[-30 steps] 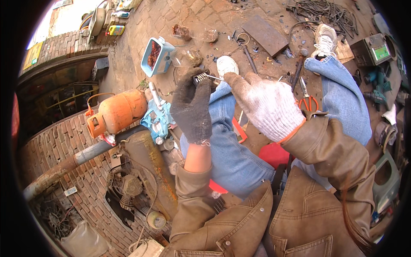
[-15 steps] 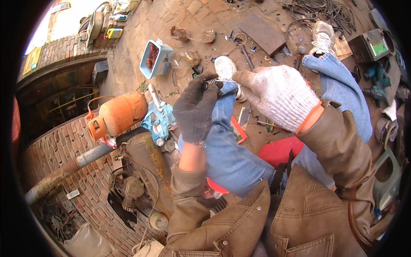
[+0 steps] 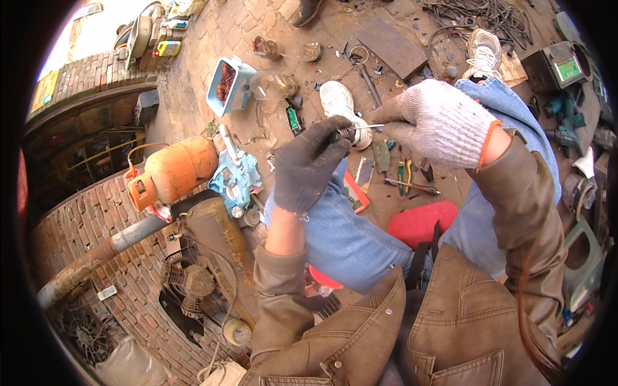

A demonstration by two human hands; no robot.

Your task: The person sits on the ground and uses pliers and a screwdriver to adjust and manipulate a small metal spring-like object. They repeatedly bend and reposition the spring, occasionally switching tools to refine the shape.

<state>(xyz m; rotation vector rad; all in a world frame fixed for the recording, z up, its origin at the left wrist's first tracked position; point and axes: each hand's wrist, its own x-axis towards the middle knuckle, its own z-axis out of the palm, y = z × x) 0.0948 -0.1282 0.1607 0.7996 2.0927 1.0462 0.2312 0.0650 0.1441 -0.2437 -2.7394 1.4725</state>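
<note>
Since a second ago both hands lifted slightly and drew together; the work looks like it stays mid-fitting. Left hand in dark knit glove is closed around a small dark ridged cylindrical part. Right hand in white knit glove pinches a thin shiny metal rod, tip at the part. Orange gas cylinder, smooth and rounded, lies left of the left hand on the brick floor.

Tool-strewn brick floor

We held both gloved hands raised together above the knees: left hand curled closed, right hand pinched, forearms bent inward.
</note>
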